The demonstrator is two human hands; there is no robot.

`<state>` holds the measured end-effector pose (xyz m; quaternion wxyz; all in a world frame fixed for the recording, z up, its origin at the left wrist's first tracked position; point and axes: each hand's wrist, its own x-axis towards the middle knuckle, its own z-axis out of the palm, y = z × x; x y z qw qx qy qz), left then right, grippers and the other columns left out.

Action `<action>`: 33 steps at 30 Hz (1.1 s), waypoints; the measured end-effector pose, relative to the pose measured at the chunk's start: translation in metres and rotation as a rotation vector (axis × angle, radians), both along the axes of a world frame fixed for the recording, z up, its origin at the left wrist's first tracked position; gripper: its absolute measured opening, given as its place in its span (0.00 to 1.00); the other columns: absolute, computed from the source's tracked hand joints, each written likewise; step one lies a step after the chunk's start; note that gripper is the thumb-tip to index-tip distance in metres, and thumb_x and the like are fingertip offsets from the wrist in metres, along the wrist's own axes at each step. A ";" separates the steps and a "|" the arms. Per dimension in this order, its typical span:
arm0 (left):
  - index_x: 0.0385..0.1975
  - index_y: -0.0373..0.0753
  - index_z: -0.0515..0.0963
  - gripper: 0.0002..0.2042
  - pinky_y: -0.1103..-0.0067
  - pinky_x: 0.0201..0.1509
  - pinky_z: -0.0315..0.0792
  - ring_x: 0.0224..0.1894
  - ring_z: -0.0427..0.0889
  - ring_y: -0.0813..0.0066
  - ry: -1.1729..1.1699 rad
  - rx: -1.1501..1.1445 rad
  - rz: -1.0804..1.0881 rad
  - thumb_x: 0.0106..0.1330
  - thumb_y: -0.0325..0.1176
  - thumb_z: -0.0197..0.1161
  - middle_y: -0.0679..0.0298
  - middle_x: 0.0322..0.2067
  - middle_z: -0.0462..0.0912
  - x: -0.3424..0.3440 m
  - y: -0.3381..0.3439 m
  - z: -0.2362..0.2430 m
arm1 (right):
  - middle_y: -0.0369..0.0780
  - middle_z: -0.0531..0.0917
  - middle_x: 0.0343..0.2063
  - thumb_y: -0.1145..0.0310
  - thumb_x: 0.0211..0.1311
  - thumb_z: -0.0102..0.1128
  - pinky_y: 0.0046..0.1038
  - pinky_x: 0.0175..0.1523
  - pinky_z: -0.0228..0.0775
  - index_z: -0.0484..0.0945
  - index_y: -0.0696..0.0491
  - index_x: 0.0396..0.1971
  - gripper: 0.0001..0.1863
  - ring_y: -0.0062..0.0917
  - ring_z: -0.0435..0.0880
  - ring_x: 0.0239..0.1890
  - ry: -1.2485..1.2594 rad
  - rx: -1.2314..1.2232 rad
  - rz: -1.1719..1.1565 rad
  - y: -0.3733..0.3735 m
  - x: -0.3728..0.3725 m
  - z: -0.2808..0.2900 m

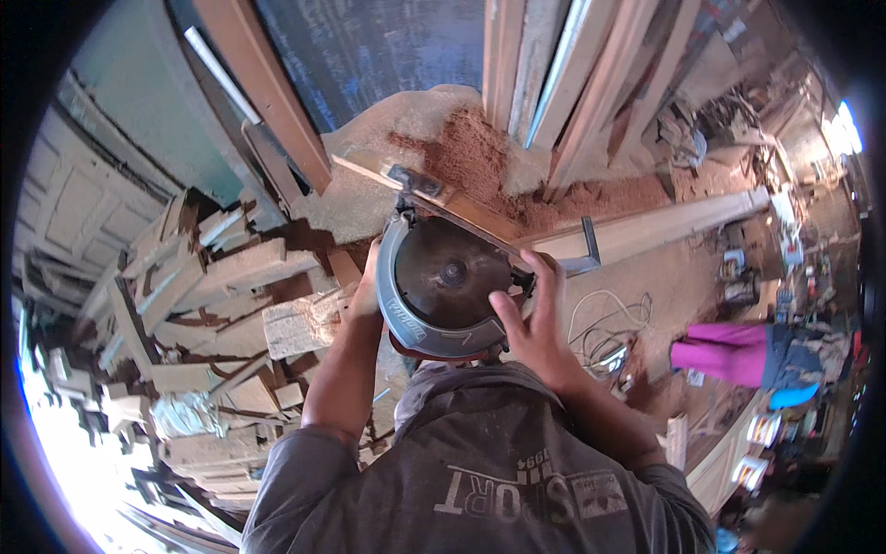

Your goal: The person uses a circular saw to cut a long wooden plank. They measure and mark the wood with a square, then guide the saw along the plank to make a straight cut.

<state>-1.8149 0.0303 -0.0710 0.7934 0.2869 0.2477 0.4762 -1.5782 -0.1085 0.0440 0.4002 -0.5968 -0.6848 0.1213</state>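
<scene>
A circular saw [452, 314] is held up in front of my chest, its grey rounded guard curving around a dark round blade [452, 270] with a bolt in the middle. Along its far side runs a long, narrow brownish edge [484, 217] with a black fitting [415, 181] on it; whether this is the saw's base or a wood strip I cannot tell. My left hand [368, 288] grips the saw's left side, its fingers mostly hidden behind the guard. At the right end, my right hand [540, 319] holds the saw by its edge, thumb standing apart near the blade.
Reddish sawdust [466, 152] lies heaped beyond the saw. A long timber beam [660, 222] stretches away to the right, near a loose cable [609, 314]. Wood offcuts [231, 277] pile up at left. Upright planks [577, 83] lean at the back. A person in purple trousers [724, 354] is at right.
</scene>
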 end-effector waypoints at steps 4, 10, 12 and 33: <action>0.64 0.28 0.77 0.19 0.70 0.54 0.86 0.49 0.89 0.66 -0.003 0.112 -0.077 0.77 0.30 0.63 0.54 0.54 0.87 -0.002 -0.010 0.016 | 0.57 0.70 0.64 0.62 0.73 0.68 0.51 0.71 0.61 0.60 0.61 0.73 0.37 0.53 0.69 0.66 -0.005 0.048 -0.044 0.000 -0.007 -0.009; 0.66 0.30 0.75 0.23 0.64 0.58 0.85 0.54 0.88 0.60 -0.106 -0.214 -0.128 0.81 0.40 0.56 0.52 0.57 0.85 0.000 -0.003 -0.009 | 0.58 0.70 0.64 0.62 0.72 0.68 0.53 0.72 0.60 0.60 0.60 0.73 0.38 0.55 0.68 0.67 0.063 0.004 -0.049 -0.002 -0.005 -0.008; 0.67 0.31 0.74 0.26 0.60 0.61 0.83 0.57 0.86 0.57 -0.130 -0.268 -0.182 0.83 0.47 0.50 0.51 0.59 0.84 -0.001 -0.003 -0.008 | 0.58 0.69 0.64 0.62 0.72 0.68 0.54 0.72 0.60 0.60 0.59 0.73 0.38 0.56 0.68 0.67 0.070 0.007 -0.055 -0.002 -0.005 -0.010; 0.65 0.33 0.75 0.27 0.60 0.62 0.82 0.56 0.86 0.54 -0.031 -0.336 -0.193 0.82 0.51 0.50 0.50 0.58 0.84 0.007 -0.002 0.010 | 0.57 0.67 0.67 0.64 0.70 0.69 0.52 0.75 0.57 0.60 0.59 0.74 0.39 0.55 0.65 0.70 0.107 -0.029 -0.052 -0.005 -0.006 -0.011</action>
